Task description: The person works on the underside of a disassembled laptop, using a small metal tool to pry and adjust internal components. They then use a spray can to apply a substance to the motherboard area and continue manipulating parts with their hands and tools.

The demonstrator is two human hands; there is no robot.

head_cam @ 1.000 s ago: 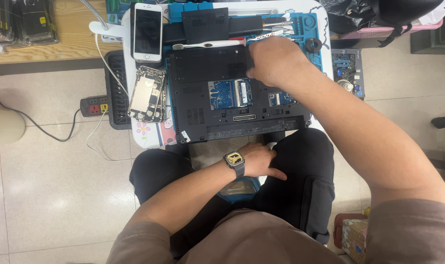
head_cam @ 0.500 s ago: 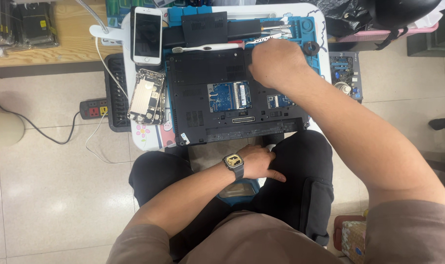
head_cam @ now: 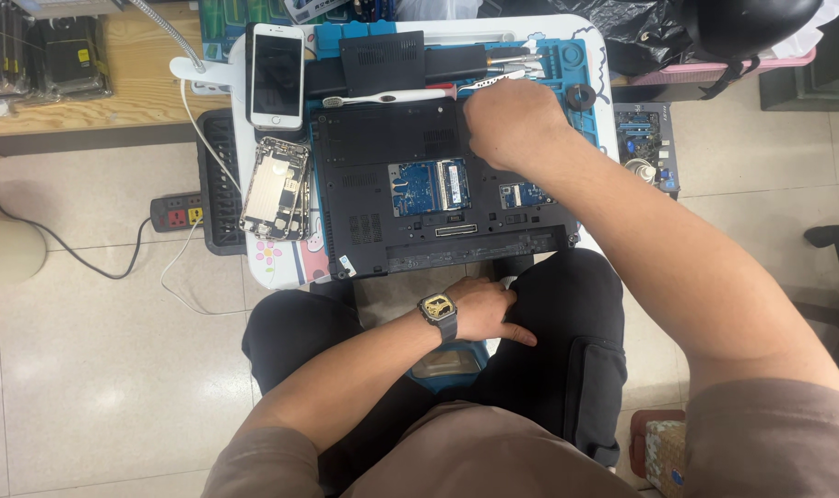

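A black laptop (head_cam: 383, 198) lies upside down on a small white table (head_cam: 281, 263), its bottom covers off and green circuit boards showing. My right hand (head_cam: 512, 124) rests curled on the laptop's far right corner, next to metal tweezers (head_cam: 493, 81) on a blue mat (head_cam: 567, 69); whether it grips anything is hidden. My left hand (head_cam: 484, 309), with a wristwatch, lies on my right thigh below the table edge, fingers loosely spread, holding nothing.
A white phone (head_cam: 277, 74) and an opened phone (head_cam: 274, 189) lie left of the laptop. A toothbrush (head_cam: 392, 97) and black cover panels (head_cam: 383, 60) sit behind it. A power strip (head_cam: 175, 212) lies on the floor, a circuit board (head_cam: 645, 138) to the right.
My right hand has shifted slightly toward the far right corner of the laptop. My left hand has stayed on my thigh.
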